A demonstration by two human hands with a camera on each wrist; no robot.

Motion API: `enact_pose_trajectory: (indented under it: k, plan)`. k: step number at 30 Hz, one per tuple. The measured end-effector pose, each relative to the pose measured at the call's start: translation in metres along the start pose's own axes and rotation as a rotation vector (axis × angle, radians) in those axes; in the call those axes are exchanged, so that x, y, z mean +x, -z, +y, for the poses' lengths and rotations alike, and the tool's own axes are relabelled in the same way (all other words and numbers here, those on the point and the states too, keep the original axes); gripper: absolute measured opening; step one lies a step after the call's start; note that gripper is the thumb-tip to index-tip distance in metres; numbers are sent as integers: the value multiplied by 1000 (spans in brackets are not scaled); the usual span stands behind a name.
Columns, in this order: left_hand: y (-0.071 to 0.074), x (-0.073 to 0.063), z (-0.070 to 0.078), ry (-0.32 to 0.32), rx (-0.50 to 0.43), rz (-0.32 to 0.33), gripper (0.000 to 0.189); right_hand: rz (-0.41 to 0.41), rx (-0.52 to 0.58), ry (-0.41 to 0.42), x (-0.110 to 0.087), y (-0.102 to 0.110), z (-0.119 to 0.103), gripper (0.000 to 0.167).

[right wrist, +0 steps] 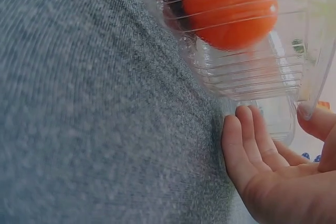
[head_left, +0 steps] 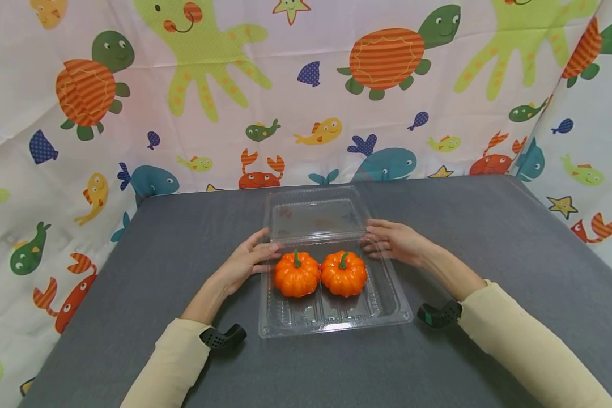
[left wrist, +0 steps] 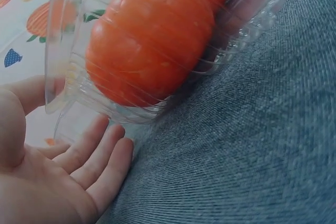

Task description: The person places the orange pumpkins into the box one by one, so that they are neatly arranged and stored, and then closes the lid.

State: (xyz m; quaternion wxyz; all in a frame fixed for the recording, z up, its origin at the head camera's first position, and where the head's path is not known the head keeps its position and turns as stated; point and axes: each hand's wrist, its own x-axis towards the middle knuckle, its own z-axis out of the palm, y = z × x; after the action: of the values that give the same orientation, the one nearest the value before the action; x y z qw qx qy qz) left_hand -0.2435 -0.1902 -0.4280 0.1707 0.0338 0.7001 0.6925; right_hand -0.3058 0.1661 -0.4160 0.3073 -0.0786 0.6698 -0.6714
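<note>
A clear plastic clamshell box [head_left: 336, 327] lies on the table with its lid [head_left: 313, 218] folded back toward the far side. Two orange pumpkins [head_left: 297, 275] with green stems sit side by side in its base. At the box's left side is my left hand [head_left: 247, 258], fingers extended near the hinge. My right hand [head_left: 398, 242] is at the opposite side, fingers reaching to the wall. In the left wrist view, the left fingertips [left wrist: 123, 142] are right at the lower wall. The right wrist view shows the right thumb [right wrist: 315, 121] at the rim.
The grey cloth-covered table [head_left: 306, 374] extends around the box. A white curtain [head_left: 306, 113] printed with sea animals hangs behind and beside it. Black wristbands [head_left: 441, 313] are on both wrists.
</note>
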Motion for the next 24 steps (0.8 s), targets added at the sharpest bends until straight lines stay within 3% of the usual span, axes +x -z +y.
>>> enact_pose_trajectory:
  k: [9, 15, 24]
  plan:
    - [-2, 0, 1, 16, 62, 45, 78, 24, -110, 64, -3, 1, 0, 59]
    - [-4, -2, 2, -68, 52, 41, 81, 98, -164, 104, -3, 0, 2, 62]
    - [-8, -2, 3, -180, -59, 35, 93, 201, -224, 313, -6, -3, 5, 57]
